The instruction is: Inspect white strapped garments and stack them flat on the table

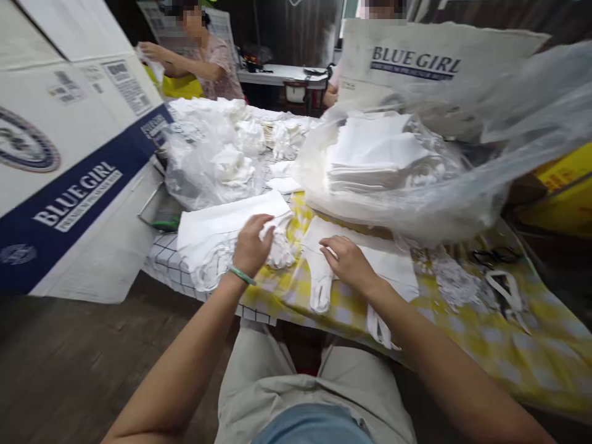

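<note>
My left hand (252,246), a green bangle at its wrist, rests over the right end of a stack of folded white cloth pieces (217,228). Its fingers are bent and apart, with nothing visible between them. Over a flat white cloth piece (393,259) with strap-like loops hangs my right hand (345,262), fingers curved and thumb a little apart. Whether its fingertips touch the cloth, I cannot tell. Gathered, ruffled cloth (280,248) lies beside my left fingers. Behind my right hand, a clear plastic bag (370,206) holds a pile of folded white cloth (370,148).
A large Blue Girl carton (78,203) stands at left, another carton (416,55) at the back. Scissors (506,290) and white scraps (456,280) lie on the yellow checked tablecloth (546,351). More bagged white cloth (231,166) sits behind. A co-worker (213,68) handles something white.
</note>
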Motion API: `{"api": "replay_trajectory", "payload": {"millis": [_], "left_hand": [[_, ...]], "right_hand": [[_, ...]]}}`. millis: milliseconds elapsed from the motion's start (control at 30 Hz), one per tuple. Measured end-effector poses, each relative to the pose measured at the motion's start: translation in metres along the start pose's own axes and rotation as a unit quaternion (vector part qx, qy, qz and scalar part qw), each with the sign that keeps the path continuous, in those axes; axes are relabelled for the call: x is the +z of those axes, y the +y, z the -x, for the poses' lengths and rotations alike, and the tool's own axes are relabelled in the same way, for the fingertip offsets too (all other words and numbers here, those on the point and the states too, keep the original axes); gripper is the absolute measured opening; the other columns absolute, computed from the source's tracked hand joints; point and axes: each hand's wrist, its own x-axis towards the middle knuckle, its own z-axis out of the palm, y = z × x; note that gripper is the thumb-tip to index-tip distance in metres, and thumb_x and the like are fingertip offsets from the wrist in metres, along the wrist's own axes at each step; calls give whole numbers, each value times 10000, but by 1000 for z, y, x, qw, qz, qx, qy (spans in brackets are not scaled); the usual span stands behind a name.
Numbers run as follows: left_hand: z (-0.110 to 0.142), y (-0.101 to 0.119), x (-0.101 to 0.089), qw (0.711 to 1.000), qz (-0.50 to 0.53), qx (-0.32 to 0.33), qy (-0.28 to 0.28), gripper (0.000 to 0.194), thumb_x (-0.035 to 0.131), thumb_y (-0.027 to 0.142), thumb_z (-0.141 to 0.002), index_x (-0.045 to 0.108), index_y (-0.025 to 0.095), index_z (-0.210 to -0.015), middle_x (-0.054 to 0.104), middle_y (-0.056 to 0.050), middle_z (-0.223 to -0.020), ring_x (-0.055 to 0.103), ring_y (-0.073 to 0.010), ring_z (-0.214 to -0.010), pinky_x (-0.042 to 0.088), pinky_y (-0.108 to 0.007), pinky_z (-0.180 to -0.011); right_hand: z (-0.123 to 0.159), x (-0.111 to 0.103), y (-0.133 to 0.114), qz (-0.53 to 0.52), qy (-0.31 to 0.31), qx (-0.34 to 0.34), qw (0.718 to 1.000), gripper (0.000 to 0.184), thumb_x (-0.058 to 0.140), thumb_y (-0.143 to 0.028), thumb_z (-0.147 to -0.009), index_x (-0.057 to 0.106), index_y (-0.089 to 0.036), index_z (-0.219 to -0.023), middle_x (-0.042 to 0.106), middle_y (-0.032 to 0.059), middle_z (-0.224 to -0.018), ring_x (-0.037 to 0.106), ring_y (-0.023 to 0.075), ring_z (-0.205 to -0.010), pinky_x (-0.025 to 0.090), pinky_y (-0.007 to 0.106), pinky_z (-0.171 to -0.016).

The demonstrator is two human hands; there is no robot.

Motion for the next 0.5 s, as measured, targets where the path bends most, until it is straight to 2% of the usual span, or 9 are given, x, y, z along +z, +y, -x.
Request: {"api": "replay_trajectory", "payload": {"millis": [33,100,200,267,367,433,500], "left_hand": [[-5,-20,-23,998,-42,-34,35,242,488,244,-872,603,211,-1081,624,-102,-1130,597,-243,-1062,515,-379,-906],[-17,-65,-65,977,-153,-132,73,267,487,229,-852,600,155,-1081,618,-141,-1135,585,-272,-1081,482,-405,-947],[-29,-124,-105,923,-273,-270,30,292,549,251,-811,606,101,-1055,610,-209,-1134,539,-351,-1148,409,-478,-1004],[-32,-147,-114,905,-291,-312,3,356,583,280,-795,593,83,-1092,604,-229,-1141,522,-369,-1170,405,-473,-998],[-35,-158,-113,903,-280,-324,4,472,615,295,-771,550,71,-1181,621,-204,-1113,534,-337,-1158,407,-415,-989],[-36,-158,-111,904,-260,-339,5,455,634,288,-747,565,96,-1153,649,-153,-1025,579,-304,-1069,428,-384,-950],[-37,-158,-111,907,-245,-341,17,322,629,268,-741,608,139,-1036,653,-106,-929,607,-273,-964,451,-365,-897]], "right_hand": [[-26,11,-12,-32,-2,-21,999,254,431,-252,-932,650,-179,-1037,684,90,-986,607,227,-933,465,341,-870],[-83,34,-29,-49,-1,-22,999,251,420,-216,-927,646,-168,-1024,671,101,-1006,598,226,-965,450,333,-896],[-161,68,-37,-11,4,41,999,284,455,-199,-904,607,-100,-1122,616,170,-1142,546,265,-1092,395,359,-974],[-196,85,-37,13,0,109,994,355,471,-265,-909,566,-64,-1187,568,213,-1208,517,303,-1130,387,392,-970],[-221,101,-36,35,-32,174,984,382,489,-348,-902,583,-70,-1146,560,223,-1194,523,332,-1087,411,411,-899],[-225,106,-36,44,-29,162,985,294,507,-317,-885,615,-112,-1066,586,192,-1144,533,313,-1043,418,394,-857],[-224,109,-36,51,4,129,990,203,516,-261,-865,618,-150,-1002,605,157,-1086,532,286,-1005,411,376,-832]]}}
